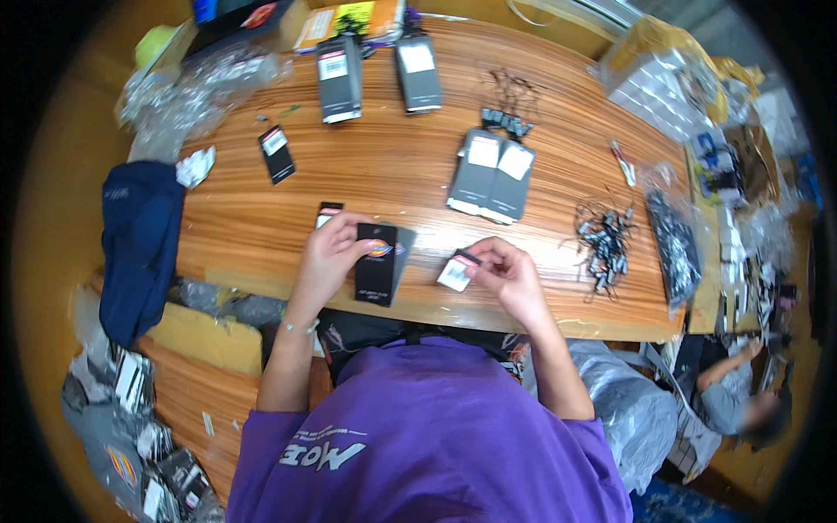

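My left hand [330, 253] pinches the upper left edge of a black hang tag [375, 277], with a grey tag [404, 253] fanned out behind it. In my right hand [513, 277] is a small white label with a dark top edge [455, 272], gripped between thumb and fingers a short way right of the tags. Another black tag [330, 210] lies just beyond my left hand, partly covered by it. Two side-by-side stacks of grey tags [475, 181] with white stickers and black strings lie beyond my right hand.
More tag stacks [340, 83] stand at the far edge. A single black tag [277, 157] lies left. Black strings [603, 244] lie right, beside a plastic bag of dark items [673, 235]. Navy cloth [139, 244] hangs over the left edge. Another person [737, 392] sits at the lower right.
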Available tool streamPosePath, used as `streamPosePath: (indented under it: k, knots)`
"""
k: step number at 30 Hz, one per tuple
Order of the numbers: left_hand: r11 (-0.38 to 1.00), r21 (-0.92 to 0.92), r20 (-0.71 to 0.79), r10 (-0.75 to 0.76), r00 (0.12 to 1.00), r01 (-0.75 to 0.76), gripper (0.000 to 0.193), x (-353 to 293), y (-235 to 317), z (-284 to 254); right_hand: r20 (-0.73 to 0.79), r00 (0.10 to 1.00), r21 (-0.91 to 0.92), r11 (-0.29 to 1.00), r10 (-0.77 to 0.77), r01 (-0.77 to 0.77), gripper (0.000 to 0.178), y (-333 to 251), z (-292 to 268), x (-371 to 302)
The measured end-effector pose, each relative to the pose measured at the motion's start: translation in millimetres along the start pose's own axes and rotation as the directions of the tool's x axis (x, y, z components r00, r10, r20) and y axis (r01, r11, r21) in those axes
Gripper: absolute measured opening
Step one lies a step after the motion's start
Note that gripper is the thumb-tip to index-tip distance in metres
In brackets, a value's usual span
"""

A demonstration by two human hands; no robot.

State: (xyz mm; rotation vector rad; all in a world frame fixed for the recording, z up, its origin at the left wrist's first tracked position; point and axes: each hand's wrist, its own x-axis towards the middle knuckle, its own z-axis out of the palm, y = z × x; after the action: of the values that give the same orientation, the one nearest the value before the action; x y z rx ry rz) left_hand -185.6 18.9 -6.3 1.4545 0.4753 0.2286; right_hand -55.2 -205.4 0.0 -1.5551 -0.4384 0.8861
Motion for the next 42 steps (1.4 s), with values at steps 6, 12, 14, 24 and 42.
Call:
streamPosePath:
  k: [6,12,14,24,42]
  knots:
    - [0.998,0.027,0.047,-0.049,0.998,0.048,0.024,-3.8,10.8,30.2,0.043,0.978,-0.057,0.977,-0.203,0.205,0.026,-24.6,18.5,-4.2]
    - [0.994,-0.099,0.128,-0.026,0.991,0.038,0.021,-5.3,0.9,74.5,-0.037,0.962,-0.411,0.882,-0.271,0.233,0.029,-16.1,8.1,-9.5]
    - [0.996,-0.084,0.138,-0.029,0.990,0.041,0.019,-6.2,0.9,79.3,-0.180,0.956,-0.366,0.918,-0.232,0.154,0.023,-4.3,-17.2,-16.9]
    - [0.997,-0.049,0.186,-0.044,0.982,0.054,0.016,7.1,-6.1,88.0,-0.676,0.653,-0.698,0.581,-0.341,-0.419,0.015,34.5,-141.7,-67.0]
    - [0.864,0.072,0.488,0.406,0.773,-0.499,0.013,25.5,26.0,153.8,-0.405,0.905,0.431,0.845,-0.132,0.317,0.017,-31.9,-41.9,-30.6]
